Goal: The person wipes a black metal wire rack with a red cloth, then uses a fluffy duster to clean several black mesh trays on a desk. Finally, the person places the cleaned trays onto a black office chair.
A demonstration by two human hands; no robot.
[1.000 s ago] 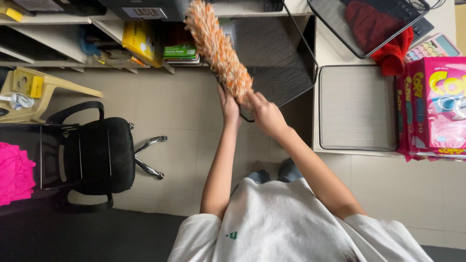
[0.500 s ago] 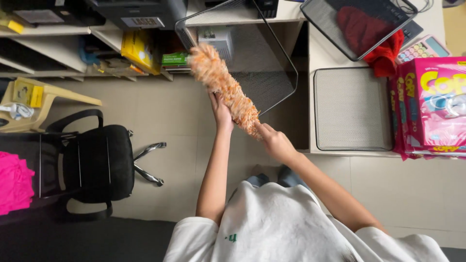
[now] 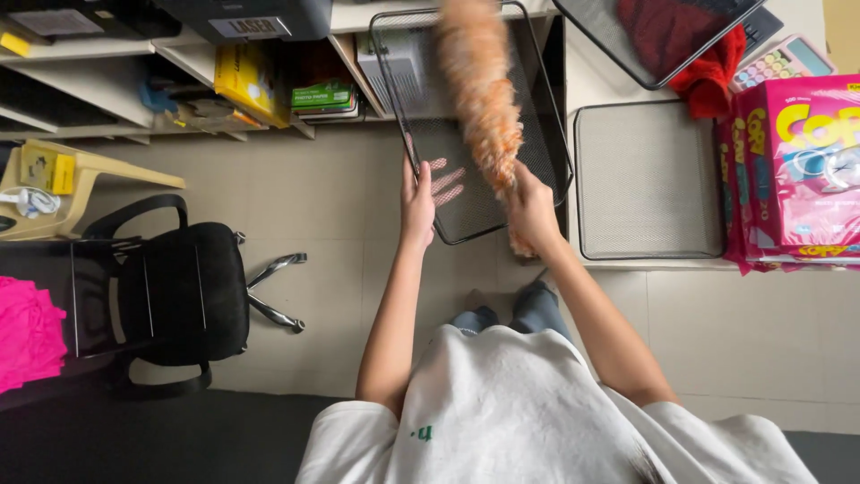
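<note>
Right hand point(image 3: 531, 204) clenched on fluffy orange-and-white duster point(image 3: 479, 85), long axis pointing up and away, blurred, lying over black wire-mesh tray point(image 3: 546, 134). Left hand point(image 3: 417, 202) gripping tray's left edge, fingers behind mesh. Tray held above tiled floor beside white desk point(image 3: 596, 85).

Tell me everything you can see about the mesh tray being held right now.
The black mesh tray is a shallow rectangle of fine wire mesh with a thin rod rim. It is held tilted in the air above the tiled floor. The left hand grips its near left edge, fingers showing through the mesh. The fluffy orange duster, held in the right hand, lies across it, blurred.
</note>
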